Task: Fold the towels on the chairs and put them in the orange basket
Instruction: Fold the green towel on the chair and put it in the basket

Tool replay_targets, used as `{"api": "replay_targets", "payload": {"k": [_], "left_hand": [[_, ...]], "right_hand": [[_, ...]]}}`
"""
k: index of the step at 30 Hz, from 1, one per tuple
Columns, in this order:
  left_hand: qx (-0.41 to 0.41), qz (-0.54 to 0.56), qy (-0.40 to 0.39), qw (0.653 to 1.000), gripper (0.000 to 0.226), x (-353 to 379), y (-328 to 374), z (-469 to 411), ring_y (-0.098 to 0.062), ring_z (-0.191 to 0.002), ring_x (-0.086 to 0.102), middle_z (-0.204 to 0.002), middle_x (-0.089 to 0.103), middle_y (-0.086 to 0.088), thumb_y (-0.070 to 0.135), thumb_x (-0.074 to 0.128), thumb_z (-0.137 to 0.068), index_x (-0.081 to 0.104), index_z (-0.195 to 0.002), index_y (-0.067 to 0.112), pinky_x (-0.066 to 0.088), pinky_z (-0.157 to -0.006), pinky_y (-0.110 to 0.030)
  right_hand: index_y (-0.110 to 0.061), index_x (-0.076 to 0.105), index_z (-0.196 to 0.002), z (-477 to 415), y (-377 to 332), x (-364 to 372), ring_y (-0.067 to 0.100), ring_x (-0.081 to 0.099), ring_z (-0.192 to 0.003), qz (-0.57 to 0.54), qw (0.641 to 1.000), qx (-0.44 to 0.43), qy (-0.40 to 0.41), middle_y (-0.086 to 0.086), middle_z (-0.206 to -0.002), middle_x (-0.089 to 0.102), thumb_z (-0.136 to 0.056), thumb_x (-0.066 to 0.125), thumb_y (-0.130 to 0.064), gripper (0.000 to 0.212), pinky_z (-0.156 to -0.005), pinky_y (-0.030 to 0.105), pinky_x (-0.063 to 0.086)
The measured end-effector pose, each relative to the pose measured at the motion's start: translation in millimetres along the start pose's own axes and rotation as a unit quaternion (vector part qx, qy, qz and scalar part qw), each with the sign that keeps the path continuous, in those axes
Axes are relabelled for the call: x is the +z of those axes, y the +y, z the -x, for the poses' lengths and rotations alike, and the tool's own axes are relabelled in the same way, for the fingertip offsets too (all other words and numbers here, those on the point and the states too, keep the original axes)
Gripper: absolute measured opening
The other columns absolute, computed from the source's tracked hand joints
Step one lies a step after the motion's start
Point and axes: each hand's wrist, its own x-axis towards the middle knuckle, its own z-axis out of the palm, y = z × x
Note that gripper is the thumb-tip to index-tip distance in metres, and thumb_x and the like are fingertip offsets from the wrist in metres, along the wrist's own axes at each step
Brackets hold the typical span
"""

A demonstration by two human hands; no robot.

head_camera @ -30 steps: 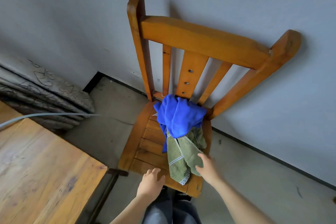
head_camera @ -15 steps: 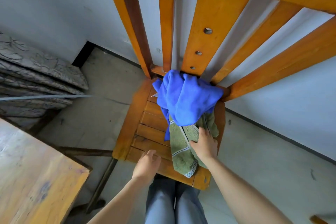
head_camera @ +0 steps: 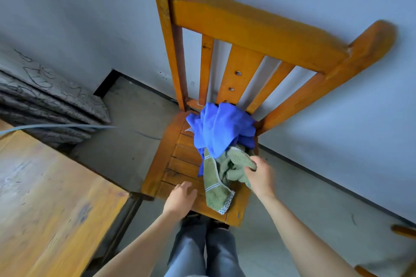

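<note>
Holds the left hand (head_camera: pixel 180 198) loosely open, empty, at the front edge of the chair (head_camera: pixel 247 27) seat. Grips a bunch of the green towel (head_camera: pixel 217 189) in the right hand (head_camera: pixel 258 175), mid-seat. Behind, heaped over it against the backrest, the blue towel (head_camera: pixel 221 128).

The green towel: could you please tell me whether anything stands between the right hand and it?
Nothing does: the right hand grips the green towel. However, the blue towel lies over its upper end on the chair seat and may drag along. The orange basket is out of view.
</note>
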Motion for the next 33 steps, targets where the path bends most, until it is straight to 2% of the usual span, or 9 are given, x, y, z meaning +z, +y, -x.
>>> {"api": "replay_targets", "payload": {"k": [9, 14, 16, 21, 25, 27, 29, 31, 33], "left_hand": [[0.071, 0.034, 0.057, 0.995, 0.035, -24.1, 37.0, 62.4, -0.024, -0.120, 0.051, -0.128, 0.056, -0.008, 0.029, 0.048, -0.093, 0.053, -0.124, 0.013, 0.038, -0.093, -0.026], [0.128, 0.048, 0.099, 0.986, 0.034, -47.3, 63.0, 85.3, -0.023, -0.112, 0.053, -0.123, 0.058, -0.008, 0.028, 0.049, -0.093, 0.053, -0.123, 0.012, 0.040, -0.088, -0.029], [0.162, 0.060, 0.123, 0.977, 0.040, -64.5, 77.4, 93.6, -0.023, -0.113, 0.053, -0.127, 0.055, -0.008, 0.029, 0.051, -0.092, 0.048, -0.128, 0.012, 0.042, -0.091, -0.030], [0.282, 0.149, 0.174, 0.932, 0.066, -117.9, 121.2, 128.8, -0.019, -0.119, 0.050, -0.141, 0.042, -0.004, 0.030, 0.061, -0.087, 0.028, -0.143, 0.019, 0.046, -0.098, -0.035], [0.400, 0.091, 0.154, 0.899, 0.078, -147.3, 156.4, 160.0, -0.019, -0.136, 0.031, -0.150, 0.030, -0.001, 0.029, 0.067, -0.083, 0.023, -0.146, 0.019, 0.030, -0.112, -0.041], [0.447, 0.089, 0.130, 0.881, 0.066, -155.4, 171.4, 173.8, -0.018, -0.130, 0.037, -0.143, 0.040, -0.002, 0.028, 0.068, -0.082, 0.035, -0.139, 0.021, 0.031, -0.111, -0.042], [0.457, 0.133, 0.096, 0.874, 0.045, -161.2, 180.5, 185.5, -0.023, -0.116, 0.052, -0.126, 0.055, -0.008, 0.025, 0.067, -0.081, 0.051, -0.123, 0.018, 0.043, -0.101, -0.045], [0.444, 0.179, 0.085, 0.874, 0.031, -164.5, 183.3, 193.1, -0.029, -0.099, 0.060, -0.108, 0.062, -0.014, 0.018, 0.067, -0.080, 0.055, -0.108, 0.009, 0.051, -0.090, -0.043], [0.447, 0.177, 0.107, 0.870, 0.017, -166.1, 182.7, 197.6, -0.026, -0.082, 0.058, -0.091, 0.060, -0.010, 0.011, 0.066, -0.081, 0.053, -0.092, 0.012, 0.049, -0.075, -0.034]], "right_hand": [[-0.001, 0.063, -0.109, 10.3, -95.3, -128.0, 0.015, 0.053, -0.088, -0.102, 0.982, -0.138, 0.078, 0.004, -0.095, 0.060, -0.085, 0.062, -0.006, 0.025, -0.071, 0.016, 0.034], [-0.004, 0.066, -0.108, 27.7, -131.5, -178.9, 0.014, 0.057, -0.092, -0.064, 0.969, -0.231, 0.054, 0.006, -0.104, 0.066, -0.082, 0.065, -0.004, 0.026, -0.080, 0.026, 0.043], [-0.004, 0.067, -0.105, 39.0, -148.5, -198.8, 0.013, 0.057, -0.093, -0.056, 0.961, -0.269, 0.041, 0.004, -0.101, 0.065, -0.080, 0.065, 0.001, 0.026, -0.085, 0.027, 0.045], [-0.014, 0.068, -0.090, 72.6, -192.5, -240.3, 0.003, 0.054, -0.081, -0.005, 0.931, -0.364, 0.017, -0.007, -0.087, 0.061, -0.074, 0.061, 0.008, 0.028, -0.074, 0.002, 0.035], [-0.023, 0.065, -0.084, 99.5, -217.7, -261.3, -0.017, 0.053, -0.075, -0.027, 0.909, -0.416, 0.000, -0.018, -0.082, 0.061, -0.073, 0.059, 0.010, 0.036, -0.074, 0.001, 0.037], [-0.029, 0.063, -0.079, 107.5, -226.4, -274.0, -0.017, 0.054, -0.073, -0.042, 0.900, -0.434, -0.002, -0.021, -0.079, 0.061, -0.072, 0.058, 0.012, 0.042, -0.075, 0.004, 0.039], [-0.034, 0.060, -0.075, 109.8, -230.9, -285.6, -0.017, 0.054, -0.071, -0.043, 0.894, -0.446, 0.007, -0.023, -0.073, 0.062, -0.072, 0.058, 0.013, 0.048, -0.073, 0.002, 0.039], [-0.036, 0.058, -0.074, 106.6, -229.3, -295.0, -0.016, 0.054, -0.069, -0.045, 0.895, -0.444, 0.023, -0.023, -0.071, 0.062, -0.072, 0.058, 0.014, 0.050, -0.071, 0.002, 0.039], [-0.035, 0.057, -0.073, 101.5, -221.8, -302.1, -0.013, 0.054, -0.069, -0.043, 0.900, -0.432, 0.047, -0.018, -0.077, 0.060, -0.071, 0.059, 0.014, 0.049, -0.070, 0.004, 0.038]]}}
